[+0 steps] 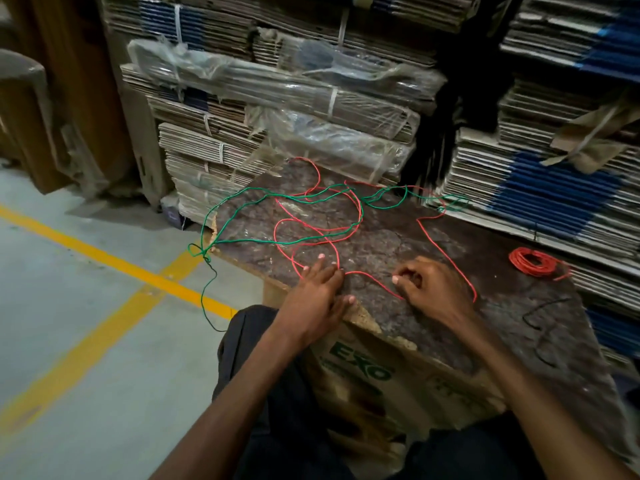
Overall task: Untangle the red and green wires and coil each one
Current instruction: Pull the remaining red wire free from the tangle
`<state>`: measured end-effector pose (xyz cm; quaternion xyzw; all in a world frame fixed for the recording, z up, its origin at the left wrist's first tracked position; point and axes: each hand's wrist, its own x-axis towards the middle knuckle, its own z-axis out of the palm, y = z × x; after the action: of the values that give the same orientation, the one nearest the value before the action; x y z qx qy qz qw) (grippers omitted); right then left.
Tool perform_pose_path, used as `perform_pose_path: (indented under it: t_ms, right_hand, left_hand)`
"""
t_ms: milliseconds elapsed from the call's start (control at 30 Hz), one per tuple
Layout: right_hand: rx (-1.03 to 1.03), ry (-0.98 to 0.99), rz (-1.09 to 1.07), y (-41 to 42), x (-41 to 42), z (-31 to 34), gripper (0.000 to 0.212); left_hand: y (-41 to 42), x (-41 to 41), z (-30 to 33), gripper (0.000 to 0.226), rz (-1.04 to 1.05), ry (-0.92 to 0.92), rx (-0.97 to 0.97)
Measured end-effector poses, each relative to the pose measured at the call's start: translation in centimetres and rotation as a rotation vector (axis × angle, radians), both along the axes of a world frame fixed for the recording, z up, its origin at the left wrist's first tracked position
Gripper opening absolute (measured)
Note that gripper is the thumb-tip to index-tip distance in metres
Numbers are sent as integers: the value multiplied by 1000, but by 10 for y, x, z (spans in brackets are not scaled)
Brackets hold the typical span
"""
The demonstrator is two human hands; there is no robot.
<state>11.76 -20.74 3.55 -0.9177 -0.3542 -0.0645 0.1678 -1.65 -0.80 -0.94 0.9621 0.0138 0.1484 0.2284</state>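
- Currently, green wire [242,216] is sprawling across the board [381,244], a bunched loop hanging off the 9 o'clock edge with a tail trailing toward the floor [86,271].
- Left hand [318,289] is lying flat, fingers straight, pressing a red wire [311,233] loop at 6 o'clock.
- Right hand [429,285] is curling its fingers, pinching the red strand just beside the left.
- Red and green are crossing repeatedly toward 12 o'clock.
- Handling guess: thin, light, springy, holding kinks; best pinched near a free end, pulling gently.
- Coiled red bundle [531,261] is sitting at 3 o'clock.
- Hard to tell: which strand passes over which, where the ends are; 1 o'clock crossings are blurring into stacked cardboard [536,188].
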Motion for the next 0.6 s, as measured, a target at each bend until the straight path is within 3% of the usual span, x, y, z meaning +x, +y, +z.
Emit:
perform_pose_path:
  t_ms: [100,267,533,600]
  right_hand:
    - [-25,11,36,3,-6,-2,28]
    - [-34,-13,3,8,-1,-12,16]
    - [-60,-1,-290,-44,31,-9,5]
    - [-63,24,-301,-50,36,-7,6]
  left_hand:
    - [-12,11,-4,79,2,-2,67]
    - [-19,17,-2,85,66,44,162]
    - [-43,31,-6,57,-32,-17,243]
    - [-56,38,-5,61,-61,-7,201]
